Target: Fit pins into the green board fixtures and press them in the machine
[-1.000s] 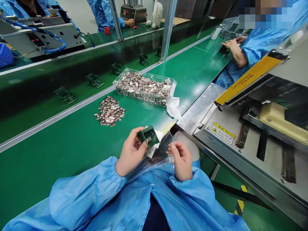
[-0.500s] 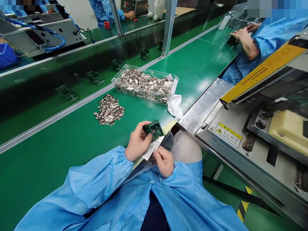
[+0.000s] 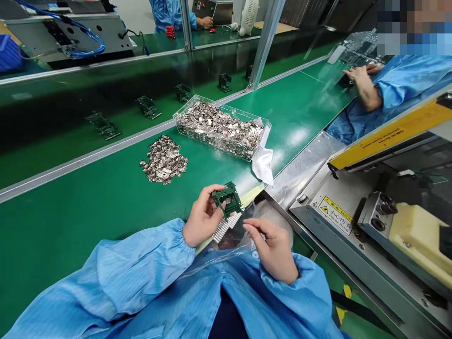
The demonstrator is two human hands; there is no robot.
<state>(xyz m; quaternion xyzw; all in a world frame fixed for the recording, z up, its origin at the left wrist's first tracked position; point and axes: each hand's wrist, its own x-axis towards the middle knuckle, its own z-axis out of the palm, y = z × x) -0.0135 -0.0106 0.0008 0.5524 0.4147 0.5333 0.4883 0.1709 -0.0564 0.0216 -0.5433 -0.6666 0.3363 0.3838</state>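
My left hand (image 3: 204, 216) is closed round a green circuit-board assembly (image 3: 229, 200), its thumb on the near side and fingers behind. The assembly has an open, frame-like middle and is tilted towards me. Just below it is a white gridded sheet (image 3: 225, 227) of small rectangles, partly covered by the hand; I cannot tell whether the hand grips it too. To the right, apart from the board, my right hand (image 3: 272, 247) is closed in a pinch, thumb against forefinger. Whatever may be between those fingertips is too small to make out.
A heap of small metal parts (image 3: 165, 160) lies on the green bench. Behind it stands a clear tray (image 3: 221, 146) full of similar parts, a white cloth (image 3: 263, 165) at its corner. Several green boards (image 3: 103, 125) line the far strip. A machine (image 3: 335, 214) and a co-worker's hands (image 3: 365, 77) are right.
My right hand has moved right, away from the gridded sheet, still pinched. The left hand keeps the circuit-board assembly in nearly the same place. The whole view has shifted slightly.
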